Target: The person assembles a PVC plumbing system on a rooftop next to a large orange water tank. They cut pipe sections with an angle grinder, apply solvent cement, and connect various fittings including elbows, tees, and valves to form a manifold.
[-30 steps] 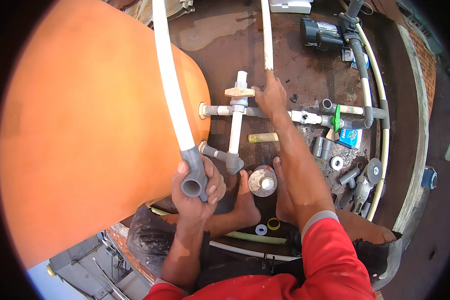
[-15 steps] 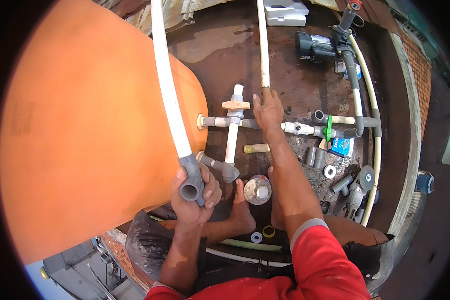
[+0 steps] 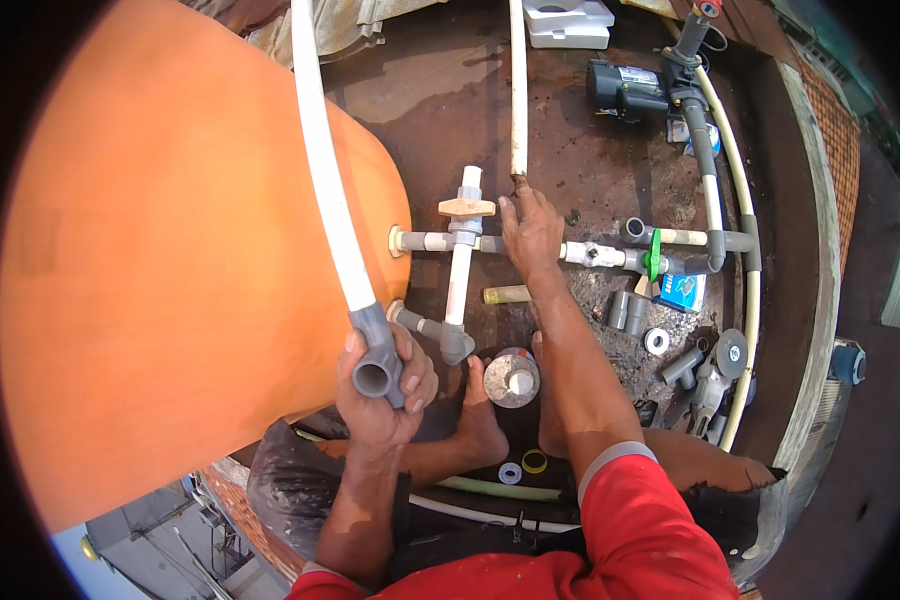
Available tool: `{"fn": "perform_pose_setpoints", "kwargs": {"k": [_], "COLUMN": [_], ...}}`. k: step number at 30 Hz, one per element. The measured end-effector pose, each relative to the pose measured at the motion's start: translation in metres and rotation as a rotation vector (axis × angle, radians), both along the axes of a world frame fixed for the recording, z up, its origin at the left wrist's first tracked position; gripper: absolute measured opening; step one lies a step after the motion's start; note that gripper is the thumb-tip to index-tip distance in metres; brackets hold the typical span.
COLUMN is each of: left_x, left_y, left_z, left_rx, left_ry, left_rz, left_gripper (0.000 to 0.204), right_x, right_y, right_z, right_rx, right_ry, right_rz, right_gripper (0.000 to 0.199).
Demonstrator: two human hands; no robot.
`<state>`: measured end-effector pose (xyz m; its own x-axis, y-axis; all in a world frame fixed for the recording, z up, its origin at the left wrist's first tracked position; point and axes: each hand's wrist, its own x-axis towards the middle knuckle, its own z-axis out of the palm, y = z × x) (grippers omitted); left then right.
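Note:
My left hand (image 3: 382, 400) is wrapped round a grey pipe tee (image 3: 374, 350) fitted on the lower end of a long white pipe (image 3: 322, 150). One round mouth of the tee faces me. Just below the dirty end of a second white pipe (image 3: 519, 100), my right hand (image 3: 532, 235) has its fingers apart and holds nothing. Beneath that hand runs a pipe line with a white fitting (image 3: 592, 254) and a green-handled valve (image 3: 653, 254). Left of it stands a valve with a tan handle (image 3: 467, 207), joined to a grey elbow (image 3: 456, 345).
A large orange tank (image 3: 200, 260) fills the left side. A can (image 3: 511, 380) stands between my feet. On the right lie grey couplings (image 3: 627, 312), a white tape roll (image 3: 656, 342), an angle grinder (image 3: 712, 388) and a blue box (image 3: 682, 291). A pump (image 3: 628, 92) sits farther back.
My right hand has eased slightly down off the end of the second pipe, and its fingers have spread. The left hand keeps its hold on the tee. The whole view has shifted slightly.

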<state>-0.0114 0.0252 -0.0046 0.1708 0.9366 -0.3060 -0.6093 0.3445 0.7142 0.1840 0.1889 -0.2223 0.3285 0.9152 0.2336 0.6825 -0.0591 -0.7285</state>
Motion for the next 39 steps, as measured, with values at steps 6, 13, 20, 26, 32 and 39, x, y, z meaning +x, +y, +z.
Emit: {"fn": "perform_pose_setpoints", "kwargs": {"k": [6, 13, 20, 26, 32, 39], "left_x": [0.001, -0.001, -0.002, -0.001, -0.005, -0.009], "left_y": [0.000, -0.001, 0.002, -0.001, 0.000, -0.002], "left_z": [0.000, 0.003, 0.000, -0.003, 0.002, 0.000], "left_rx": [-0.009, -0.006, 0.009, 0.002, 0.012, 0.026], "left_ry": [-0.013, 0.001, -0.008, -0.032, -0.030, -0.059], "left_rz": [0.003, 0.008, -0.018, -0.008, 0.008, -0.004], "left_gripper": [0.060, 0.062, 0.062, 0.061, 0.061, 0.061], "right_x": [0.010, 0.034, 0.059, 0.029, 0.009, 0.024], "right_y": [-0.015, -0.004, 0.012, -0.015, 0.000, 0.030], "right_z": [0.006, 0.021, 0.026, 0.037, 0.030, 0.048], "right_rx": [0.028, 0.043, -0.239, 0.041, -0.219, -0.473], "right_ry": [0.413, 0.787, -0.322, -0.166, -0.694, -0.846], "right_rz": [-0.055, -0.181, -0.162, 0.086, 0.166, 0.418], "right_gripper": [0.030, 0.030, 0.049, 0.043, 0.046, 0.041]}}
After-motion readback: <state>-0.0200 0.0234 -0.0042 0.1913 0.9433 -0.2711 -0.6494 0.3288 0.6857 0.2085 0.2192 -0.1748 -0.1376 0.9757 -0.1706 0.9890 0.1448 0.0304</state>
